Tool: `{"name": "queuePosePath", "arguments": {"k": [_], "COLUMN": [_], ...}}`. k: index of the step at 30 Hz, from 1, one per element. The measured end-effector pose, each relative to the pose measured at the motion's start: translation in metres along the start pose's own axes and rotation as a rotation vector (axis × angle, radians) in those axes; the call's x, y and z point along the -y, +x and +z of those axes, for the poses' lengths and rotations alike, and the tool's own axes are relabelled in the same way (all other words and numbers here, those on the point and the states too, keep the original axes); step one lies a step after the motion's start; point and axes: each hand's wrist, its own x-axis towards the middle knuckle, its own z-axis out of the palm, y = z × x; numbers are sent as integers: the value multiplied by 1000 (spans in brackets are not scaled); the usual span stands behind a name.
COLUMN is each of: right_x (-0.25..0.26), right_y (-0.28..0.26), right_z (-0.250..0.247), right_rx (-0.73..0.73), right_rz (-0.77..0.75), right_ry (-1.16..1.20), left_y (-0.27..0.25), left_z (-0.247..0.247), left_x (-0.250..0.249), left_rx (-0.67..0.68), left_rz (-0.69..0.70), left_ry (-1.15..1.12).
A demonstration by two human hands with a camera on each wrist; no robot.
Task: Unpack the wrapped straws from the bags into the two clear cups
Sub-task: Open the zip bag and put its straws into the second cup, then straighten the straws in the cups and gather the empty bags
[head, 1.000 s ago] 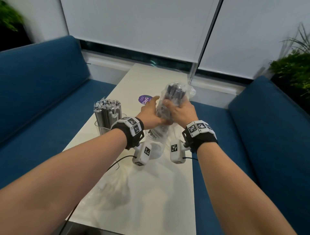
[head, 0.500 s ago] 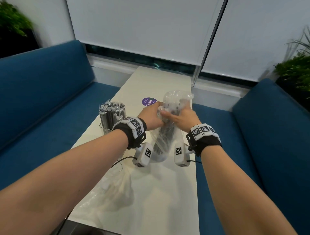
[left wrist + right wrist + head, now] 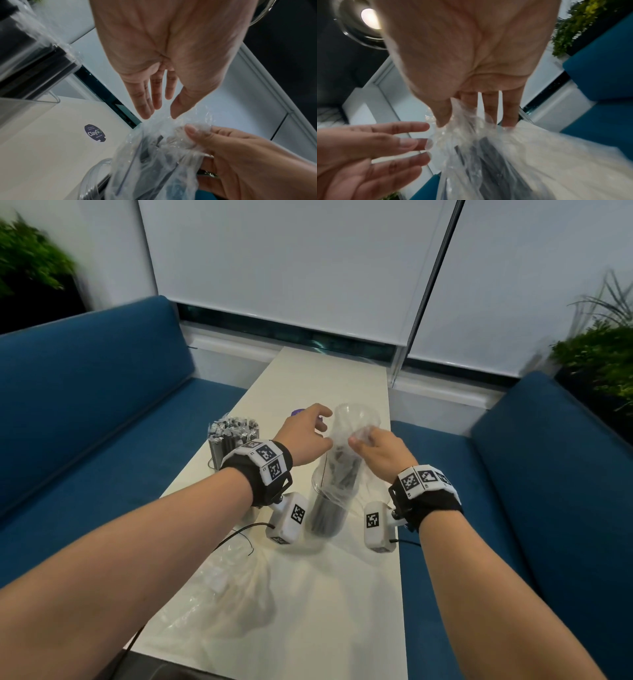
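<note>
Bag point(image 3: 352, 436) pinched in my right hand point(image 3: 380, 451): thin clear plastic film, glossy, crinkled. Near cup point(image 3: 327, 508): clear rigid plastic, smooth, shiny rim. Straws point(image 3: 325, 517) inside: dark, matt look thru wall. Far cup's straw wrappers point(image 3: 233, 428): silvery, crimped ends. Table point(image 3: 308, 594): cream top, smooth, semi-matt. Spent bag point(image 3: 219, 594) on it: clear film, wrinkled. Sofa point(image 3: 85, 405): blue cloth, matt. Wrist straps point(image 3: 424, 501): black fabric.

Dark straws point(image 3: 327, 508) in clear cup point(image 3: 317, 491); blue sofa point(image 3: 85, 392); cream table point(image 3: 325, 594).
</note>
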Motion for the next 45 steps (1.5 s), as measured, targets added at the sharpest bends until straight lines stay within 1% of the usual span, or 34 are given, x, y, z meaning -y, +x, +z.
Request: {"name": "queuePosePath", "arguments": {"k": [1,2,5,7,9,11,12,13,14,15,17,19,21,22,23,24,25,26,27,28,29,30,31,32,33,36,37,38,39,40,42,43,45], "right_x": [0,2,13,19,23,24,25,26,24,22,17,9,-4,-15,-25,-38,-51,-63,-74,-85,-96,-109,-121,-132,-139,-141,-140,-139,-136,-133,-133,-135,-135], "right_y": [-2,-4,-11,-17,-23,-29,-33,-39,-46,-55,-80,-111,-144,-160,-175,-189,-200,-211,-220,-227,-233,-237,-238,-239,-238,-237,-234,-232,-230,-228,-229,-229,-230], "right_z": [-1,-3,-16,-25,-33,-40,-42,-44,-43,-41,-29,-13,4,13,24,35,47,57,68,79,90,101,112,122,129,140,141,141,141,139,135,132,125], "right_rx": [10,-22,-201,-294,-380,-461,-493,-502,-474,-409,-235,-66,57,63,21,-96,-260,-412,-535,-602,-613,-576,-507,-416,-292,171,301,388,437,451,406,376,359], "right_rz": [-20,-36,-65,-92,-112,-139,-161,-184,-208,-239,-315,-365,-333,-292,-240,-159,-49,63,159,209,205,176,140,101,96,204,233,267,302,326,311,296,259], "right_ry": [-7,23,162,215,290,434,528,642,777,921,1143,1260,1337,1382,1411,1393,1307,1175,1010,838,669,486,288,106,-26,-247,-301,-336,-351,-352,-324,-314,-272], "left_y": [-1,-2,-7,-12,-19,-29,-36,-44,-53,-63,-81,-99,-115,-124,-133,-143,-153,-163,-172,-180,-185,-189,-190,-189,-188,-181,-179,-177,-176,-174,-172,-173,-173], "left_z": [-2,-4,-9,-10,-10,-12,-14,-17,-20,-22,-24,-23,-18,-16,-14,-11,-7,-2,3,10,18,26,34,42,50,71,75,78,78,77,69,62,44], "left_x": [0,-1,-1,-2,-8,-20,-27,-34,-40,-45,-48,-41,-27,-18,-9,3,13,23,34,46,56,65,74,81,87,103,107,110,112,112,110,108,102], "left_rx": [2,7,26,40,9,-49,-52,-28,21,84,192,205,184,180,181,186,200,221,230,223,210,194,187,186,192,254,300,365,442,513,598,601,523], "left_rz": [2,5,21,30,28,-13,-49,-85,-110,-118,-94,-50,3,19,18,3,-17,-27,-19,-4,8,21,25,19,6,-31,-40,-56,-74,-93,-115,-111,-85], "left_ry": [-4,-2,21,33,6,-130,-232,-337,-430,-509,-635,-722,-739,-731,-721,-703,-674,-607,-481,-320,-174,-71,-4,55,123,389,472,552,626,686,730,706,590]}}
